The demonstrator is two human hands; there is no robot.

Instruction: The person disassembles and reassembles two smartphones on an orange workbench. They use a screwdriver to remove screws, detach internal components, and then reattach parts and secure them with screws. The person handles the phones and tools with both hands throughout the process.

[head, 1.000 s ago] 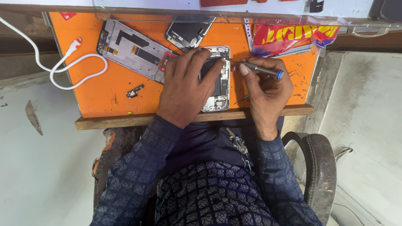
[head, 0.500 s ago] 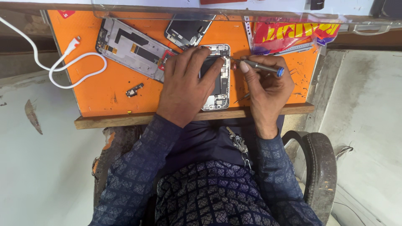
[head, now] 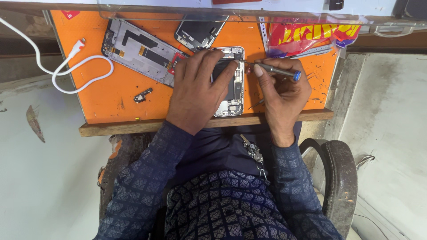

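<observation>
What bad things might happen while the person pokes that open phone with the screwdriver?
The screwdriver tip in the right hand sits at the opened phone edge; a slip might scratch the bare parts inside. The left hand covers much of the phone, so a slip could jab a finger. A loosened screw might roll off the orange mat.
</observation>
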